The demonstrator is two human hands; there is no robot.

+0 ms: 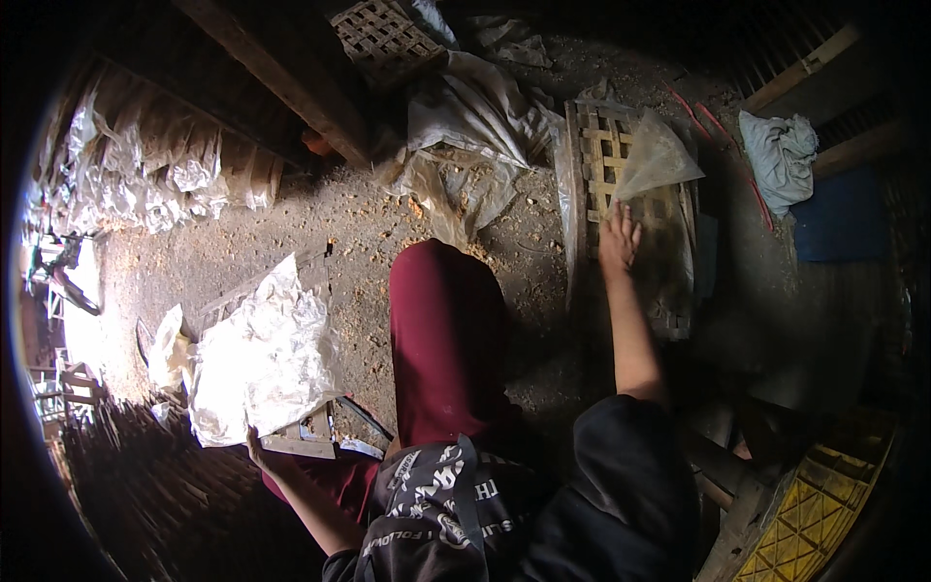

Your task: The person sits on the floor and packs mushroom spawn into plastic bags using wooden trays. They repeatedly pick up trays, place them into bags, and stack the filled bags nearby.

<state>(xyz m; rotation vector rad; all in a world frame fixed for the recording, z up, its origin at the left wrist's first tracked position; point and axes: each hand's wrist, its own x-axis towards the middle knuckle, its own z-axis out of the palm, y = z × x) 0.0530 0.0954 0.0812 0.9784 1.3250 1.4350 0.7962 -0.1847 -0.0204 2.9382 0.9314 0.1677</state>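
On my right, my right hand [621, 240] reaches over a woven bamboo rack [598, 145]. Its fingers are apart and lie by the lower corner of a thin clear plastic sheet [659, 160], which is folded into a triangle; whether they touch it I cannot tell. On my left, crumpled plastic sheeting [267, 349], glaring white in the light, lies over a wooden frame [301, 446]. My left hand [264, 452] is at its near edge, one digit upright against the plastic. The other fingers of that hand are hidden, so its grip is unclear.
Pale sacking and plastic [475, 121] lie on the crumb-strewn floor ahead, near another woven rack [383, 39]. A wooden beam [291, 82] slants at upper left. A grey cloth bundle [779, 160], red cord [742, 160] and yellow crate [815, 509] are on the right.
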